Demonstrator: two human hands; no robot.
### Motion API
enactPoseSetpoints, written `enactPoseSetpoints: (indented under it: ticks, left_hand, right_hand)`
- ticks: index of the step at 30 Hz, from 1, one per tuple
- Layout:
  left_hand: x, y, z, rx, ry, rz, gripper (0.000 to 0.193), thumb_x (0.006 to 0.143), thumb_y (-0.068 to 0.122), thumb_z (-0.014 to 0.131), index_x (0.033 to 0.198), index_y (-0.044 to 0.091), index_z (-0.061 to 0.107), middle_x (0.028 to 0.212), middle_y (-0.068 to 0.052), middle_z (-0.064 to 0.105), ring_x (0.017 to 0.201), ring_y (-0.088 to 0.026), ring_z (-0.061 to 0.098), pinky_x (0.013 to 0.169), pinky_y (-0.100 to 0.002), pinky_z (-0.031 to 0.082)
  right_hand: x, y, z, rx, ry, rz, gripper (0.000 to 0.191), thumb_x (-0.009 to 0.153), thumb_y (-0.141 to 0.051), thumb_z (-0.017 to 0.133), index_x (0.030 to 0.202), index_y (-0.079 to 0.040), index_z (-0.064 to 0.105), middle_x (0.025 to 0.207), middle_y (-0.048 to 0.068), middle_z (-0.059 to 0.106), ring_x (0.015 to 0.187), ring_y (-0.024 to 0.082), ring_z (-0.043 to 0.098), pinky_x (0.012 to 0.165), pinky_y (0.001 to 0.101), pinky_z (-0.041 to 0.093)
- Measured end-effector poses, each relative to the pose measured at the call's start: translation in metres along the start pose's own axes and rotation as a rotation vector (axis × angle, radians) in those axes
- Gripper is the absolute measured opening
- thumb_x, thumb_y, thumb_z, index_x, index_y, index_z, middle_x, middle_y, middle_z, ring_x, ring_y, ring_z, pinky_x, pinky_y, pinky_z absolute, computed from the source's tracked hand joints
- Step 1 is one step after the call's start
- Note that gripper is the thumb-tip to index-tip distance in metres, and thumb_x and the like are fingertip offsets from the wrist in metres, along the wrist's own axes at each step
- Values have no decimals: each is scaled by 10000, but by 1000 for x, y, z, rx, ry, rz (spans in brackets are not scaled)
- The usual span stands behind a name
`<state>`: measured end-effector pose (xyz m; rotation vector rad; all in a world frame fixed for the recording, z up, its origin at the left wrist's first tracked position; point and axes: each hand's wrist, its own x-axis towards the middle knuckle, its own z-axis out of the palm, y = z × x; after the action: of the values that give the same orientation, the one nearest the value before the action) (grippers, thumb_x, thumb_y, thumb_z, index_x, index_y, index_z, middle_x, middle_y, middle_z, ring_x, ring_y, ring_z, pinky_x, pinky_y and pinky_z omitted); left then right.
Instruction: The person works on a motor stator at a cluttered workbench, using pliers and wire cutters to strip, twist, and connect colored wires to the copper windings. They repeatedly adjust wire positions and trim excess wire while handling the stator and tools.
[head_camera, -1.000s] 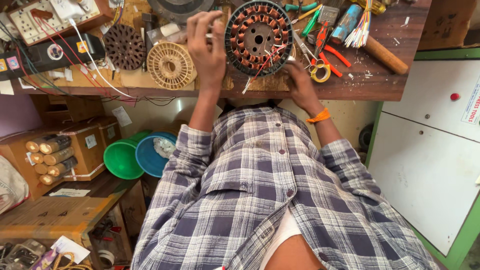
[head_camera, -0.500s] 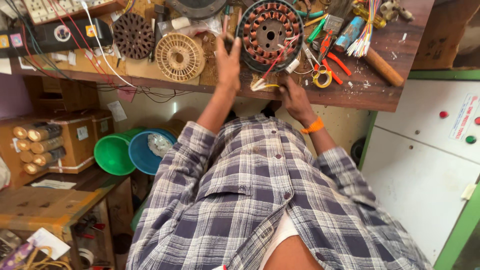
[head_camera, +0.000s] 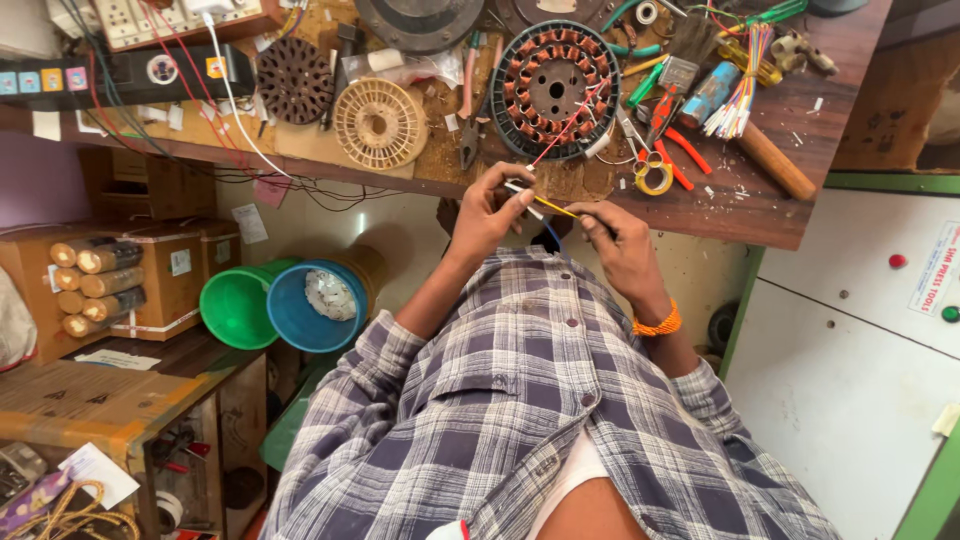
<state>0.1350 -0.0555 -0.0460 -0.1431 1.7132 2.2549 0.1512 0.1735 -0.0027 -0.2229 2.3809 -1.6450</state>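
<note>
Yellow wire (head_camera: 553, 208) pinched between left hand (head_camera: 487, 212) and right hand (head_camera: 618, 243) — taut.

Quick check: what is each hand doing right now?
Left hand: shut, pinching thin wires.
Right hand: shut, pinching the same wires' other end.

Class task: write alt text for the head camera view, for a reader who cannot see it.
Seen from above, a person in a plaid shirt holds thin coloured wires between the left hand and right hand at the edge of a cluttered wooden workbench. The wires lead from a round copper-wound motor stator lying among pliers, tape and a cream plastic spool.
</note>
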Motion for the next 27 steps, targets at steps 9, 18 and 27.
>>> enactPoseSetpoints:
  ticks: [9,18,27]
  left_hand:
    - [-2,14,7,239,-61,349,114,1012,35,705,1126,30,705,1100,-70,675,996,-110,659,847,-254,579]
    - [11,-10,-11,8,54,185,93,1029,35,666,1117,61,652,1025,-47,782,730,-34,530,656,-178,426]
    - [0,39,-11,787,174,463,301,950,105,732,1223,84,610,1333,-135,607,1037,-203,675,727,-271,624]
  right_hand:
    - [-15,3,-2,121,289,382,117,955,-71,765,970,43,741,779,42,690,667,74,597,597,229,471]
    - [-14,-2,-19,266,229,168,97,975,-35,692,1027,41,722,934,36,693,781,68,673,710,216,546]
    - [8,-19,-3,-126,329,-19,91,928,-44,798,967,28,757,873,75,692,758,118,654,666,260,537]
